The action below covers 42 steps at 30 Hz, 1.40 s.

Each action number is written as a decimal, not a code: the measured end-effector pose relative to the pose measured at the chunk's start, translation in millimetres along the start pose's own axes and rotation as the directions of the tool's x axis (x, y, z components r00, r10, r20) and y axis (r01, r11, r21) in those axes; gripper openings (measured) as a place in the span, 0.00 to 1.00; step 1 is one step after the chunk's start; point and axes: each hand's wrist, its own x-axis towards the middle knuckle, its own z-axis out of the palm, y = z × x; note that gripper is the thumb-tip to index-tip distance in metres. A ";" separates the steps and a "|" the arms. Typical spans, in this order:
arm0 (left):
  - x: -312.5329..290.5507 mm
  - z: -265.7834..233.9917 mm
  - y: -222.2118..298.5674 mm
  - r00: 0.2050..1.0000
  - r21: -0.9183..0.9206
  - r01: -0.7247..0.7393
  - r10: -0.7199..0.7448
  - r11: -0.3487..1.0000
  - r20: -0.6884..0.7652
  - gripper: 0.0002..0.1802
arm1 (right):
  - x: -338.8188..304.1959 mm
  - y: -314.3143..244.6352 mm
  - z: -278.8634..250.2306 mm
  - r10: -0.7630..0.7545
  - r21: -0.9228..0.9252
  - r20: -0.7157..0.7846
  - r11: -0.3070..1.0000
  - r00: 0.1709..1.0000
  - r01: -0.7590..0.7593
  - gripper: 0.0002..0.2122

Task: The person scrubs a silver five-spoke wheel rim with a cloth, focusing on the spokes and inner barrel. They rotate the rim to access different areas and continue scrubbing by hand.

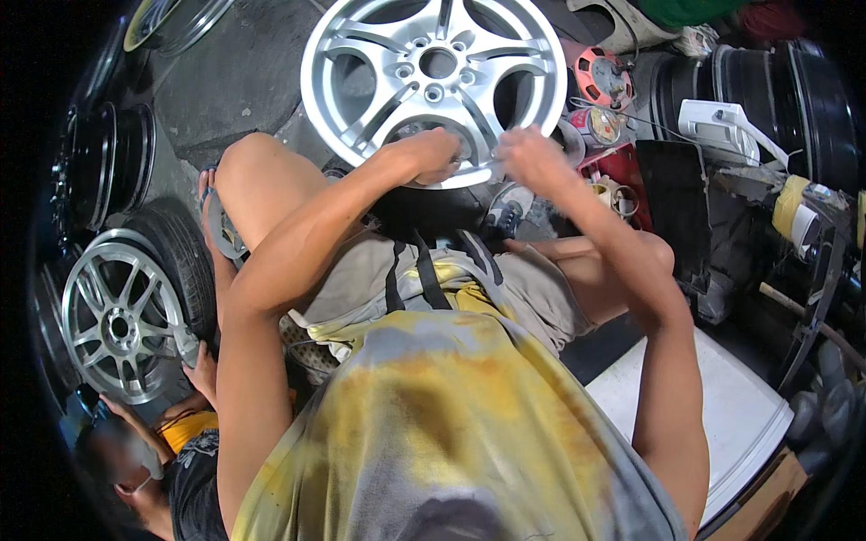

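A silver alloy wheel (514, 47) with a star of wide spokes is in front of me, tilted so that its face shows. At its near rim, my left hand (431, 156) is closed, with the fingers curled in over the edge. My right hand (534, 160) is a short way to the right at the same rim, slightly blurred, its fingers drawn together. Whatever the fingertips of either hand pinch is too small or too hidden to make out. A dark gap lies under the rim, between my knees.
Left are dark wheels (122, 167), a tyre (185, 261) and a spoked silver wheel (122, 326) beside another person (194, 460). Right are a red round device (603, 77), a tin (595, 126), a black panel (672, 212), stacked rims (758, 81) and a white board (735, 406).
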 end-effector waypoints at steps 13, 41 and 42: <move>-0.5 4.0 19.5 0.998 0.041 -0.035 0.033 0.999 0.052 0.11 | -70.9 -5.3 12.5 0.139 0.064 -0.412 0.990 0.901 -0.124 0.22; 160.5 13.0 92.0 0.774 -0.079 0.000 -0.050 0.997 -0.632 0.19 | -94.3 59.7 1.3 0.836 0.660 -0.428 0.549 0.344 -0.512 0.14; 149.6 18.4 89.3 0.795 -0.017 -0.021 0.006 1.000 -0.607 0.18 | -96.5 60.4 2.4 0.874 0.721 -0.365 0.484 0.322 -0.496 0.14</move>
